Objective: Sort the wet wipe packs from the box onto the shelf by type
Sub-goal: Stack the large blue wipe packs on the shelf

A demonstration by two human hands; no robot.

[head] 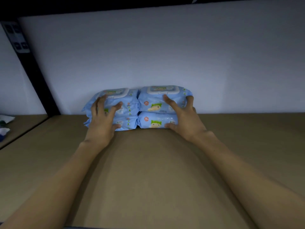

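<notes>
I note a brown shelf (148, 162) against a pale back wall (165, 52), dimly lit. My left hand (103, 119) rests with spread fingers on the left stack of blue wet wipe packs (128, 106); my right hand (183, 118), fingers splayed, presses the right stack (158, 104). Both stacks are two high, touching, at the wall. A black upright (33, 68) stands left.

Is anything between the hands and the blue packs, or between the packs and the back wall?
Nothing visible. The left hand and right hand already touch the two stacks of blue packs, which sit on the shelf board close against the wall.
</notes>
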